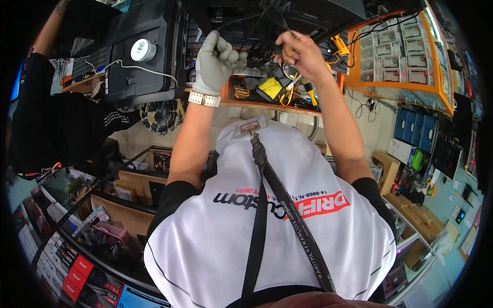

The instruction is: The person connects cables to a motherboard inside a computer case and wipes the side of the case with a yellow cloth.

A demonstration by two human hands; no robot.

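My left hand (216, 64) wears a grey glove and is raised at the bench with its fingers curled. A thin dark line runs to its fingertips, but whatever lies within the fingers is hidden. Bare, my right hand (302, 55) pinches a thin black cable (281, 19) that comes down from the dark equipment above. Between both hands hangs a bundle of black cables (261, 53). Below them, an open tool tray (251, 104) holds orange-handled scissors (290, 90), a yellow and black cloth-like item (270, 88) and a yellow-handled tool (311, 95).
A black case (120, 87) with a white round tub (143, 50) stands left, crossed by a white cable (149, 73). Another person's arm (50, 28) reaches in beyond it. To the right are a yellow tool (340, 43) and an orange-framed display case (354, 77).
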